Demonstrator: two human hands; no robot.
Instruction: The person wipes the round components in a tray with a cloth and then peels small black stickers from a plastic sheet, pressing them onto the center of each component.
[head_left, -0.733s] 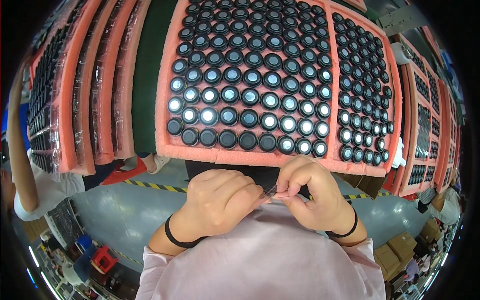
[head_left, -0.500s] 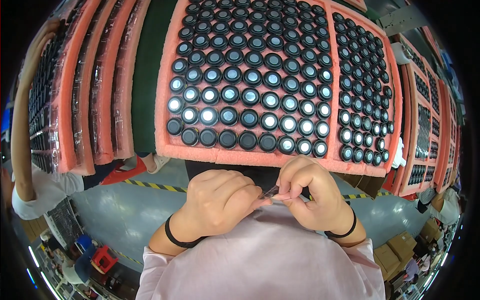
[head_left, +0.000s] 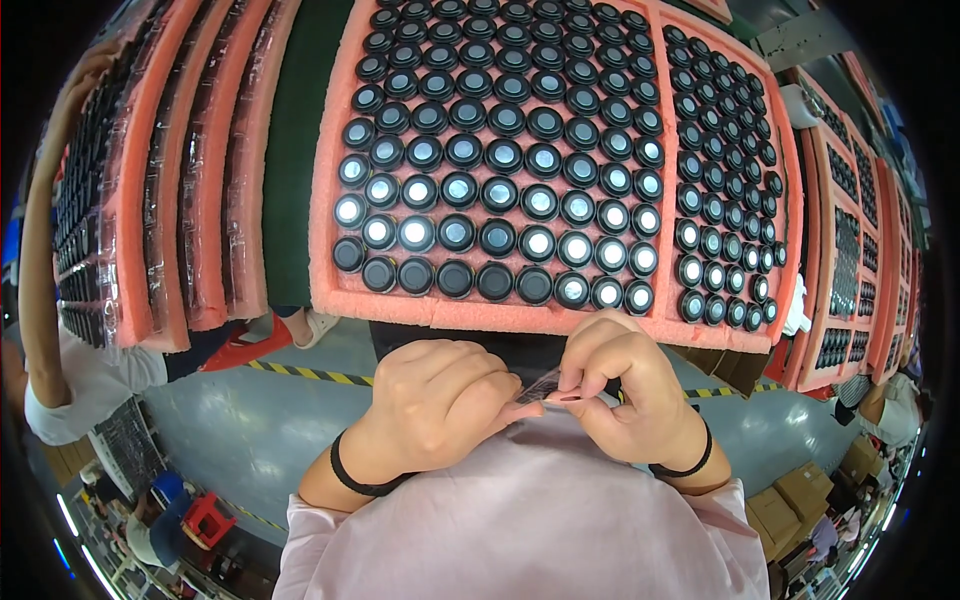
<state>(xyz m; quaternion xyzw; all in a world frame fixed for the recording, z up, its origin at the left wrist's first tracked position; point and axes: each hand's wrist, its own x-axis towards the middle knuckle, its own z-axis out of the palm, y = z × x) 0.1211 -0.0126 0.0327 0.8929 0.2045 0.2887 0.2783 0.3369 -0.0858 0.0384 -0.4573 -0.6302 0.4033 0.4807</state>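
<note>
Grey factory floor (head_left: 250, 440) curved away beneath the view I had on my distant feed. Nearest to me, the wearer's left hand (head_left: 440, 405) was curled, its grip closed on one end of a small clear film (head_left: 542, 385); the right hand (head_left: 630, 390) pinched the other end between thumb and finger. That film hung between the two hands, over the shirt front (head_left: 520, 530) and short of the tray. Neither grip had let go, so I judged the handling of the film under way and not finished. Just beyond, a pink foam tray (head_left: 480, 315) carried rows of black round pieces (head_left: 495, 281), with neither hand touching them. Its nearest row was filled; pieces at its left had dark tops, those at its right bright ones, but I could not tell whether that marked finished from unfinished. A dark green table (head_left: 293, 180) showed beside the tray. Farther out, I saw more foam trays on the left (head_left: 250, 260) and right (head_left: 817, 170), and a co-worker's arm (head_left: 40, 250) at the far left.
</note>
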